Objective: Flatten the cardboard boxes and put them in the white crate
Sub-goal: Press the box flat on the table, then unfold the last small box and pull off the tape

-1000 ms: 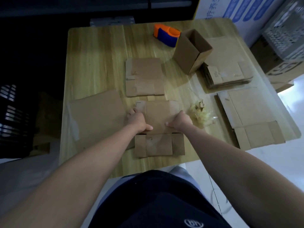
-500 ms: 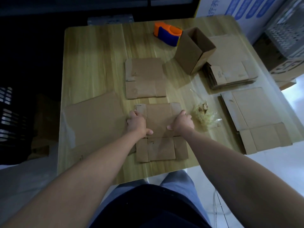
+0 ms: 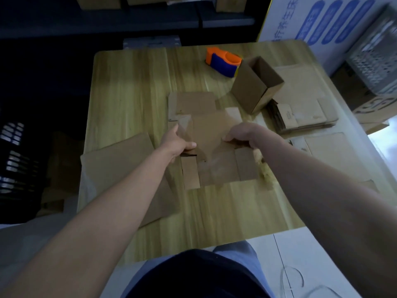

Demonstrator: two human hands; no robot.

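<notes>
Gripping the flattened brown cardboard box by its side edges, left hand and right hand both closed on it above the wooden table. Likely light, thin, bendy; best held at opposite edges. Beyond, upright open brown carton, orange-and-blue tape dispenser.

The wooden desk is carrying a tape dispenser at twelve o'clock, an upright open box beside it, stacked flat cardboard at two o'clock, a big cardboard sheet lying at nine, and a small flattened box at centre.
</notes>
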